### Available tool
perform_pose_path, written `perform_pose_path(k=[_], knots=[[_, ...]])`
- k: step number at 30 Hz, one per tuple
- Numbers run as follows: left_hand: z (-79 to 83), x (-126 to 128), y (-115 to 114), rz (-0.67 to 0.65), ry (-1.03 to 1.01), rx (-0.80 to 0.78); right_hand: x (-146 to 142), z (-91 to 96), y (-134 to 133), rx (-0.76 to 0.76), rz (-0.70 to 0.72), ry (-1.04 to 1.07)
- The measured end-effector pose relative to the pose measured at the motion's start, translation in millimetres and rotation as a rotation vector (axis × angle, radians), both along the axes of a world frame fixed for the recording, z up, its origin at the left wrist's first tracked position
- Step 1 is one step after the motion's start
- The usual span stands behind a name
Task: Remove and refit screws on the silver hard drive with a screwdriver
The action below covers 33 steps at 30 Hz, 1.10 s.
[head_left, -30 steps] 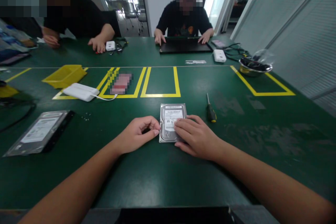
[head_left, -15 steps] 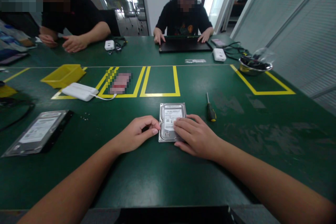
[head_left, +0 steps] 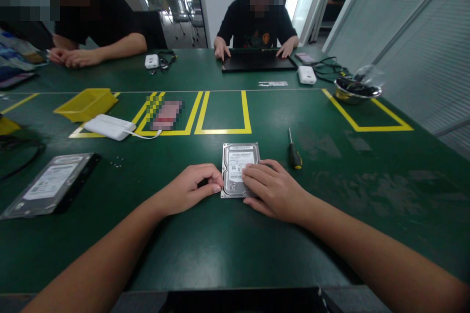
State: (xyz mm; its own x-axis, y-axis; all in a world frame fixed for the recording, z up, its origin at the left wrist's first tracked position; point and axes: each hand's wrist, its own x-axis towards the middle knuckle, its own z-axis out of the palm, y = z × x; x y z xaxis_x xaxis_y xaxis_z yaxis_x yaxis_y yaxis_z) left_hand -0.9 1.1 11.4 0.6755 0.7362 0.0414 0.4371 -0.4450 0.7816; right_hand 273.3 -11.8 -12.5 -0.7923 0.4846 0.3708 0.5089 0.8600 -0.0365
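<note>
A silver hard drive with a white label lies flat on the green table in front of me. My left hand is curled, its thumb and fingertips pinched against the drive's left edge. My right hand covers the drive's near right corner, fingers on the label and thumb at the near edge. A screwdriver with a black and yellow handle lies just right of the drive, a short gap from my right hand.
A second hard drive on a black plate lies at the left, small screws beside it. Farther back are a yellow bin, a white box with a cable and yellow taped squares. A metal bowl stands far right. Two people sit across the table, one at a laptop.
My hands stay on the drive with almost no movement. The person at the far left has drawn a hand away from the small white device, toward the left.
</note>
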Motion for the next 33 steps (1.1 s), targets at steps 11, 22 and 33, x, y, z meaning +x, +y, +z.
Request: perform_pose_path(k=[11, 22, 33], knots=[[1.7, -1.3, 1.7, -0.074, 0.027, 0.018, 0.9, 1.2, -0.6, -0.018, -0.002, -0.012], [1.9, -0.7, 2.9, -0.134, 0.016, 0.068, 1.5, 0.2, -2.5, -0.016, -0.008, -0.013], [-1.1, 0.5, 3.3, -0.167, 0.034, 0.136, 2.2, -0.9, -1.8, -0.006, -0.004, 0.001]])
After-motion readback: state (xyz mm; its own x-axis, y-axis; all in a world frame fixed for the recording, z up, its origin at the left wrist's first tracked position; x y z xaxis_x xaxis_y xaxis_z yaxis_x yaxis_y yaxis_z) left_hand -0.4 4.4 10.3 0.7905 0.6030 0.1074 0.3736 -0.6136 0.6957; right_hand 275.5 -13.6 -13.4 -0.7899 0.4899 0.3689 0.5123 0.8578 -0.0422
